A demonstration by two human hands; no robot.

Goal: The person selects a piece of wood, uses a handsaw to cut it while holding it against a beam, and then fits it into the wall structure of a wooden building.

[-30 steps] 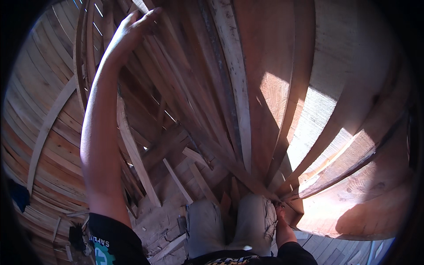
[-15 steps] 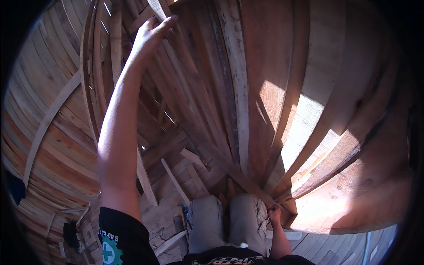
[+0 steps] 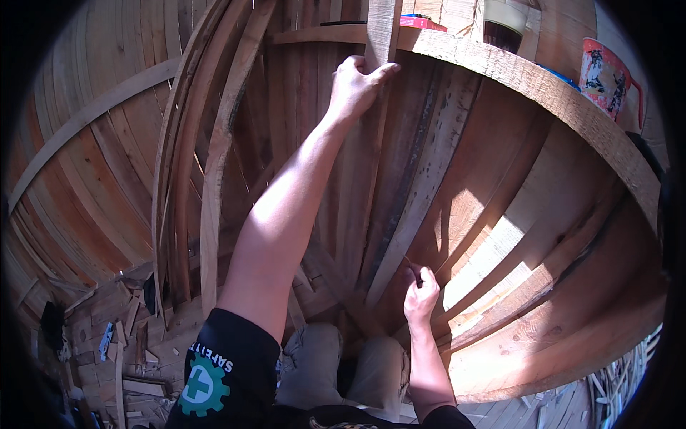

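Note:
My left arm reaches far forward, and my left hand (image 3: 357, 87) grips an upright wooden plank (image 3: 382, 43) near the top, its thumb across the near face. The plank rises past a curved wooden beam (image 3: 486, 59) and runs down among the ribs of the planked wall. Closer to my body, my right hand (image 3: 421, 299) is closed around a slim dark stick-like thing (image 3: 410, 268) with a thin tip. Its exact kind is too small to make out. That hand is in front of a pale wall rib (image 3: 407, 243), and whether they touch I cannot tell.
On a ledge beyond the curved beam stand a red pitcher (image 3: 604, 82), a glass of dark liquid (image 3: 502, 28) and a small red box (image 3: 423, 23). Tall curved timbers (image 3: 221, 136) rise at the left. Wood scraps (image 3: 143, 386) litter the floor. My knees (image 3: 311, 350) press near the wall.
My view has swung up and left, bringing the beam and ledge into sight. My right hand has risen from beside my knee to the wall, now showing a thin thing. My left hand still grips wood.

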